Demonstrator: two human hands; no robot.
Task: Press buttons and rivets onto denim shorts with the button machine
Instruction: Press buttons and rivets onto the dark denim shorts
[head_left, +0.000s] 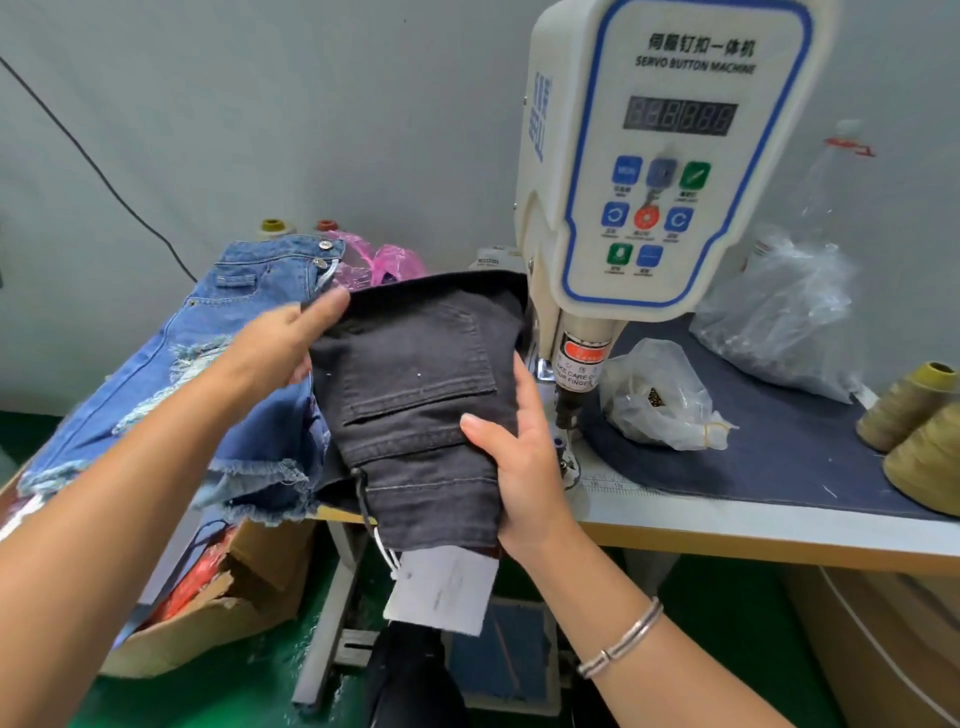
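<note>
Left hand (283, 338) and right hand (514, 457) each grip the folded dark grey denim shorts (415, 395) beside the white servo button machine (660, 156).

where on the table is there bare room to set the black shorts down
Free: the dark blue mat between the small clear bag of hardware and the olive thread cones, plus the white table strip along the front edge. Crowded: the left, under blue denim shorts, and the back right with the big crumpled plastic bag.
</note>
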